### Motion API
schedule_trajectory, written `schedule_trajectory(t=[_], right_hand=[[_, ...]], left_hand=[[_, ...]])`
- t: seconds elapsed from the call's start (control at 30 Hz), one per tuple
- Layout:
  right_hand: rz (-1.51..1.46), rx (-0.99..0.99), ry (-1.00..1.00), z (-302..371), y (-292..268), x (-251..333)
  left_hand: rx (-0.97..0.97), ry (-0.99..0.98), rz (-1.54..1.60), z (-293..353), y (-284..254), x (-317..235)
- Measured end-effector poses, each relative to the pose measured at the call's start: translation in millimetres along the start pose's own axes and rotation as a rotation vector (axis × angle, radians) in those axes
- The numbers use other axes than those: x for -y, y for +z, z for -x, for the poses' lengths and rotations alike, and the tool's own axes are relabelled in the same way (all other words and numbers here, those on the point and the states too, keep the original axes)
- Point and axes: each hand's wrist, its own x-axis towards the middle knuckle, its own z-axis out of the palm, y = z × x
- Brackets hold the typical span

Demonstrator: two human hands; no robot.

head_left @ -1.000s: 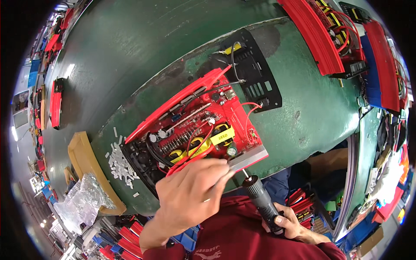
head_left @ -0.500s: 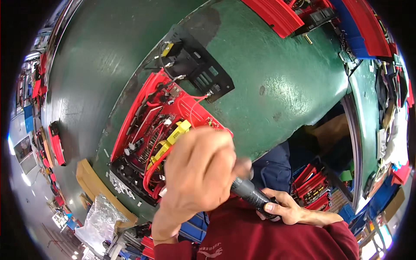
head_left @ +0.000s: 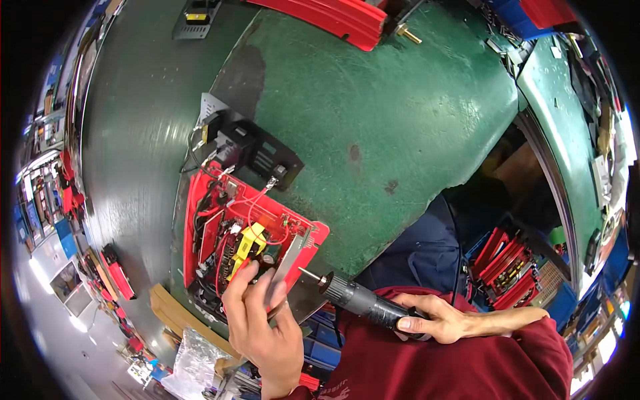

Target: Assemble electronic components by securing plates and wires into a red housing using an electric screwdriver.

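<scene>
In my right hand (head_left: 433, 319) is a black electric screwdriver (head_left: 363, 301), the fingers wrapped round its rear end. Its thin bit (head_left: 309, 273) points left toward a red housing (head_left: 321, 235), which is open on the bench. A silver metal strip (head_left: 293, 257) lies along the housing's right side. My left hand (head_left: 267, 337) has its fingers curled at the strip's near end, where they appear to pinch it; that spot is slightly blurred. Inside the housing are a yellow component (head_left: 248, 243), circuit boards and red wires. A black panel (head_left: 267, 160) hangs on wires at its far end.
Beneath is a green bench top (head_left: 400, 133). A red casing (head_left: 327, 20) with a brass bolt lies at the far edge. Left of the housing are a cardboard piece (head_left: 180, 313) and clear plastic wrap (head_left: 190, 367). Red parts fill a crate (head_left: 510, 260) at lower right.
My left hand has left the screwdriver's front end and moved to the housing's near side. The metal strip now shows beside it. The bit, hidden before, is visible; the whole view has shifted.
</scene>
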Motion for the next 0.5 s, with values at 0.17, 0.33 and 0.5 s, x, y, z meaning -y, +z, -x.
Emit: schedule_trajectory(t=[0.17,0.33,0.5], right_hand=[[0.030,-0.002,-0.007,0,2,4],[0.064,0.008,-0.011,-2,2,3],[0.016,0.009,0.015,-2,0,-2]], left_hand=[[0.149,0.079,-0.034,-6,-8,6],[0.189,0.105,-0.035,-9,-10,10],[0.198,0.139,-0.079,-9,-8,11]])
